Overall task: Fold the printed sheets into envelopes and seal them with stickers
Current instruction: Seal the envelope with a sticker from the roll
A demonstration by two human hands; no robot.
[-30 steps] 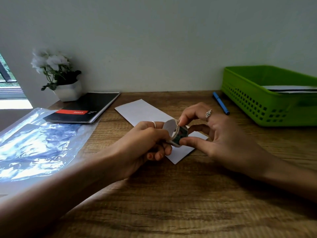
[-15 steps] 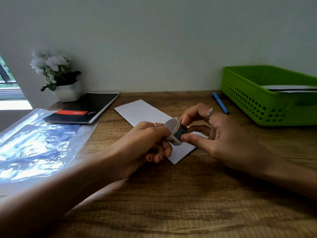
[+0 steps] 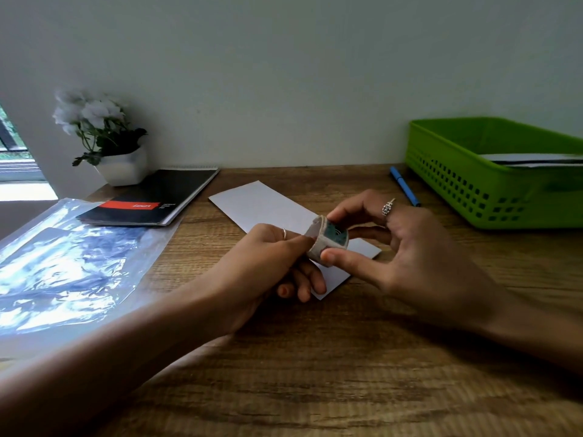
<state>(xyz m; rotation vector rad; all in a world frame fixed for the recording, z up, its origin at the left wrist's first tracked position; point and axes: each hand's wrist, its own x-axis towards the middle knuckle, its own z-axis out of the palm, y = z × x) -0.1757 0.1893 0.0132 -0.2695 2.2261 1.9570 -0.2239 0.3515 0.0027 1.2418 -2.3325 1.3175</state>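
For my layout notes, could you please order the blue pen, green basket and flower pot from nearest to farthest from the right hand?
From the right hand:
1. Blue pen, just behind it.
2. Green basket, far right.
3. Flower pot, back left corner.

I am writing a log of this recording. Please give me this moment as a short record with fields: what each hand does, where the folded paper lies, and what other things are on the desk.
left hand: left hand pinches the edge of the sticker roll
right hand: right hand holds the same roll between thumb and fingers
folded sheet: white folded sheet lies flat on the wooden desk, under both hands
basket: green basket at far right, papers inside
pen: blue pen beside the basket
left side: black notebook, plastic sleeve, potted flowers
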